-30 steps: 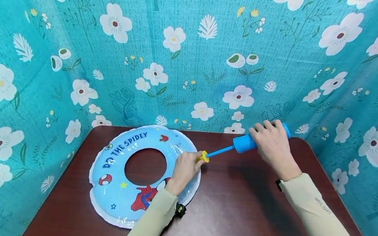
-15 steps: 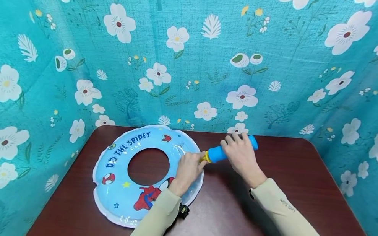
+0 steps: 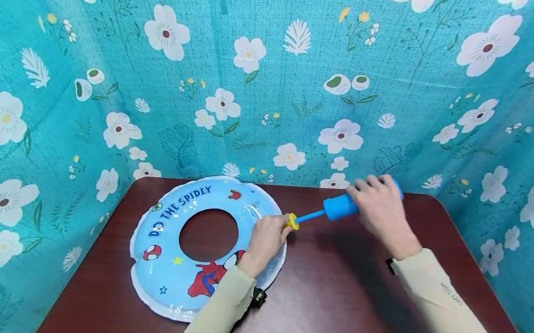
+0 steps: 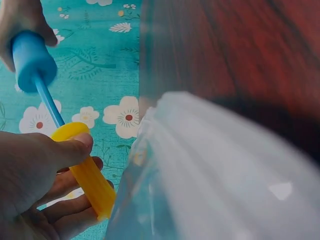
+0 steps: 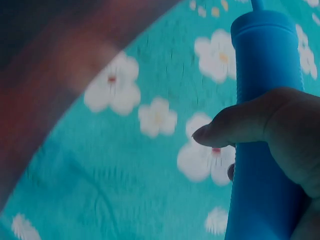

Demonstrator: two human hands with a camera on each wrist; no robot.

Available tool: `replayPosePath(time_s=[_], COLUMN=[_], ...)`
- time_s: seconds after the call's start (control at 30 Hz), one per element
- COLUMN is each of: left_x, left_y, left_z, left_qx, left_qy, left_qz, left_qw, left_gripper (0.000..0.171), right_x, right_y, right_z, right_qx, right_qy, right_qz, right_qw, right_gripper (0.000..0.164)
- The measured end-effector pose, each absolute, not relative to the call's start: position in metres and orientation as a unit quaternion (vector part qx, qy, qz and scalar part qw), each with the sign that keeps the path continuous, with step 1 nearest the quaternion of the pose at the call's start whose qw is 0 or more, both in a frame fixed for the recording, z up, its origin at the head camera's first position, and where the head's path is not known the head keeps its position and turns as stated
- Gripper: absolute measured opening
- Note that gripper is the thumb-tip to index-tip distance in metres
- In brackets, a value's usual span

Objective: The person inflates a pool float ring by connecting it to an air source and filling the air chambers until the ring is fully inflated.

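Pump [image 3: 338, 207] is held over the table [image 3: 314, 318], its blue barrel [image 5: 265, 60] wrapped by the curled right hand [image 3: 383, 214], its yellow end [image 4: 95, 190] pinched by the left hand [image 3: 266, 242] at the inflatable ring [image 3: 164, 259]. "DO THE SPIDEY" is printed on the ring, which is partly covered by the left sleeve [image 3: 217, 313]; right-sleeve lettering [image 3: 451, 293] is blurred. Flowered curtain [image 3: 265, 90] is hung behind.
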State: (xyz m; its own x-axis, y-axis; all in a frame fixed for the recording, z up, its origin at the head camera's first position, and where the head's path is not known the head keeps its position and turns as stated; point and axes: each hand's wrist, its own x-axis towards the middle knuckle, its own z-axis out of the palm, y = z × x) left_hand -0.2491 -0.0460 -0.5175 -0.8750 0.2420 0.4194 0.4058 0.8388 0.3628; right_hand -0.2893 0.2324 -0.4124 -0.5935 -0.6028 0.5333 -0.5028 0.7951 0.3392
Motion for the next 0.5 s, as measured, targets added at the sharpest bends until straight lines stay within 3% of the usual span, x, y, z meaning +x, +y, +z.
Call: replayPosePath(time_s=[0.3,0.5], left_x=[-0.248,-0.25], left_y=[-0.047,-0.048], left_z=[-0.515,-0.516], left_qx=[-0.177,-0.184], left_qy=[-0.938,-0.937], left_qz=[-0.244,-0.246], left_qw=[0.173,0.166], left_gripper=[0.022,0.017], right_x=[-0.281,-0.282], right_y=[0.264,0.257], right_z=[-0.38,-0.385], right_qx=[0.299,0.301], right_qy=[-0.889,-0.882], right_qz=[-0.087,-0.091], right_qw=[0.335,0.35], right_gripper=[0.055,0.043])
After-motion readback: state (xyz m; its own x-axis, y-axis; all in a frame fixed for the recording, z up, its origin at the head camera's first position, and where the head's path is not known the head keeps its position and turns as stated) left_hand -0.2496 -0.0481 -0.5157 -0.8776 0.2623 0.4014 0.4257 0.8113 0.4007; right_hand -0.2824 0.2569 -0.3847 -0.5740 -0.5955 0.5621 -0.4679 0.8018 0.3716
